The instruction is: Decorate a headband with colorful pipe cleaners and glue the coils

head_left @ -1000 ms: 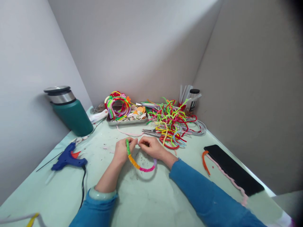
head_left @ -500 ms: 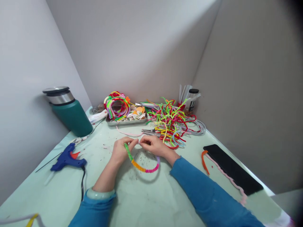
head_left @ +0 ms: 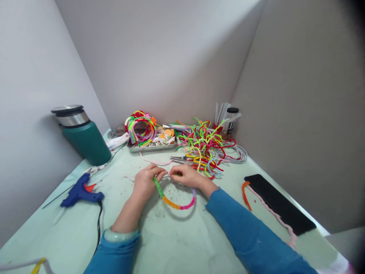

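A hoop wrapped in pipe cleaner (head_left: 172, 204), with green, orange, magenta and lilac sections, hangs between my hands above the table. My left hand (head_left: 146, 180) is closed in a pinch on the hoop near its green end. Opposite it, my right hand (head_left: 185, 176) pinches the hoop's upper right part, its fingertips almost meeting the left ones. What lies exactly between the fingertips is too small to make out. Just beyond my right hand are scissors (head_left: 179, 160), and a pale pink pipe cleaner (head_left: 155, 161) lies behind my left hand.
Finished-looking colourful hoops (head_left: 139, 129) rest on a metal tray (head_left: 152, 148) of small pieces. A heap of pipe cleaners (head_left: 203, 139) lies to its right. A blue glue gun (head_left: 81, 192) and green bottle (head_left: 85, 139) stand left; a black flat object (head_left: 281, 205) lies right.
The hoop has shifted slightly to the right and turned a little between my hands. Both hands keep their pinch, with the left fingers slightly rearranged.
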### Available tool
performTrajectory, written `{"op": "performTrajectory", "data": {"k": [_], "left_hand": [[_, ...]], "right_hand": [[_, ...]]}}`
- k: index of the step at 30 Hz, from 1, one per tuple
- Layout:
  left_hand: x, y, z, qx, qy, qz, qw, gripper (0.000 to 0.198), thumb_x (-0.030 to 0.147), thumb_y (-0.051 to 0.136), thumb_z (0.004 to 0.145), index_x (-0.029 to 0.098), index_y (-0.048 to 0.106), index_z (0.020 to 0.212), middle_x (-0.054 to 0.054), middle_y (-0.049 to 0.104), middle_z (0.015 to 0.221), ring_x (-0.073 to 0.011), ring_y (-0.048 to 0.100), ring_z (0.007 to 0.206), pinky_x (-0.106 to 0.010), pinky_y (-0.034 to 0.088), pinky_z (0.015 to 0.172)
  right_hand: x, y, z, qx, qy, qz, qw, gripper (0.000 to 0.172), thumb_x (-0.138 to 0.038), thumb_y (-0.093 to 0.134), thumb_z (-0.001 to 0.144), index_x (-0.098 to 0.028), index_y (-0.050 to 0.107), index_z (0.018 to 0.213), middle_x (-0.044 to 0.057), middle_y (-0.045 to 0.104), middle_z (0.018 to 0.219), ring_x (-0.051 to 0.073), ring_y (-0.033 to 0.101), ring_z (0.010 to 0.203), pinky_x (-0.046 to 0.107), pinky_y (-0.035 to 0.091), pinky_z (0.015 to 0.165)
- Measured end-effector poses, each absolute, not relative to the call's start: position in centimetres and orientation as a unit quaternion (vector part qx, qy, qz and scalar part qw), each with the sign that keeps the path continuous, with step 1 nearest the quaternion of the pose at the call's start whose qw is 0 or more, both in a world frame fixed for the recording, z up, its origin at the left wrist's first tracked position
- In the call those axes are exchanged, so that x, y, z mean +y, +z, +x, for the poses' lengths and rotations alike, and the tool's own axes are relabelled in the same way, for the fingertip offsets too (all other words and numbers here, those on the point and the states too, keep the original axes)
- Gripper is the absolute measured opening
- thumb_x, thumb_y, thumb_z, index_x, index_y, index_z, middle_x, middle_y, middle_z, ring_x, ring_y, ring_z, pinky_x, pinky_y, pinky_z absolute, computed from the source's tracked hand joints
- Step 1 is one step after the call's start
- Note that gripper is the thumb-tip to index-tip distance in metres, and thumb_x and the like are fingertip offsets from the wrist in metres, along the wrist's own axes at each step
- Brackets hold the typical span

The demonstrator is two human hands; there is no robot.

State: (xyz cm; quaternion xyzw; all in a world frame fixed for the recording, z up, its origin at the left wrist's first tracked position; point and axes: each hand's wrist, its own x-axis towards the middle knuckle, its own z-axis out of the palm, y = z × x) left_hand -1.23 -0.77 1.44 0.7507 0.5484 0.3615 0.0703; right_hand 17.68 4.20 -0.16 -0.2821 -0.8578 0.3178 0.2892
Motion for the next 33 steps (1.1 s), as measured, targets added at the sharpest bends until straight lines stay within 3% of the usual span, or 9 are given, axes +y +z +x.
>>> {"op": "performTrajectory", "data": {"k": [3, 7, 13, 17, 23, 26, 33], "left_hand": [[-0.5, 1.6, -1.1, 0.546, 0.387, 0.733, 0.123, 0.021, 0.034, 0.056, 0.076, 0.019, 0.071, 0.076, -0.004, 0.066, 0.075, -0.0146, 0.058, 0.07, -0.024, 0.041, 0.065], [-0.5, 2.2, -1.0, 0.571, 0.382, 0.664, 0.294, 0.028, 0.04, 0.057, 0.072, 0.015, 0.069, 0.074, -0.003, 0.064, 0.064, -0.0128, 0.053, 0.057, -0.023, 0.039, 0.054], [-0.9, 2.8, -1.1, 0.598, 0.363, 0.553, 0.453, 0.038, 0.051, 0.059, 0.066, 0.013, 0.065, 0.071, 0.004, 0.047, 0.044, -0.0051, 0.029, 0.034, -0.02, 0.018, 0.035], [-0.8, 2.5, -1.1, 0.594, 0.353, 0.562, 0.454, 0.035, 0.05, 0.06, 0.065, 0.014, 0.061, 0.063, 0.007, 0.035, 0.037, -0.0055, 0.026, 0.035, -0.02, 0.018, 0.037], [-0.5, 2.2, -1.0, 0.597, 0.354, 0.6, 0.399, 0.032, 0.045, 0.059, 0.067, 0.014, 0.065, 0.069, 0.004, 0.049, 0.047, -0.0059, 0.031, 0.04, -0.02, 0.022, 0.039], [-0.5, 2.2, -1.0, 0.6, 0.353, 0.597, 0.399, 0.034, 0.047, 0.057, 0.068, 0.014, 0.065, 0.07, 0.004, 0.048, 0.046, -0.0066, 0.033, 0.04, -0.02, 0.024, 0.04], [-0.7, 2.6, -0.7, 0.608, 0.366, 0.566, 0.42, 0.037, 0.049, 0.06, 0.064, 0.013, 0.064, 0.07, 0.005, 0.046, 0.046, -0.0058, 0.032, 0.04, -0.02, 0.023, 0.039]], "right_hand": [[4.1, -0.1, 17.7, -0.844, 0.368, -0.273, 0.28, 0.015, -0.023, 0.05, 0.08, -0.014, 0.062, 0.079, -0.002, 0.055, 0.065, 0.008, 0.044, 0.057, 0.018, 0.035, 0.054], [4.0, 0.2, 17.8, -0.824, 0.423, -0.257, 0.276, 0.017, -0.028, 0.05, 0.081, -0.014, 0.061, 0.08, -0.001, 0.054, 0.067, 0.008, 0.045, 0.058, 0.019, 0.036, 0.054], [4.0, 0.4, 17.9, -0.814, 0.444, -0.259, 0.273, 0.021, -0.031, 0.053, 0.08, -0.014, 0.064, 0.083, 0.001, 0.058, 0.07, 0.01, 0.049, 0.061, 0.02, 0.039, 0.057], [4.0, 0.4, 17.9, -0.823, 0.444, -0.243, 0.257, 0.022, -0.032, 0.054, 0.08, -0.014, 0.066, 0.084, 0.002, 0.061, 0.073, 0.011, 0.051, 0.065, 0.021, 0.041, 0.061], [3.6, 0.7, 17.7, -0.795, 0.484, -0.251, 0.265, 0.019, -0.03, 0.057, 0.078, -0.013, 0.065, 0.083, -0.001, 0.056, 0.066, 0.008, 0.047, 0.057, 0.018, 0.039, 0.054], [3.4, 0.7, 17.5, -0.753, 0.544, -0.259, 0.266, 0.022, -0.034, 0.059, 0.077, -0.014, 0.061, 0.085, -0.004, 0.05, 0.062, 0.006, 0.042, 0.049, 0.016, 0.035, 0.044], [3.1, 0.9, 17.1, -0.705, 0.609, -0.221, 0.289, 0.027, -0.035, 0.063, 0.073, -0.016, 0.056, 0.091, -0.005, 0.05, 0.064, 0.006, 0.046, 0.048, 0.018, 0.039, 0.045]]}}
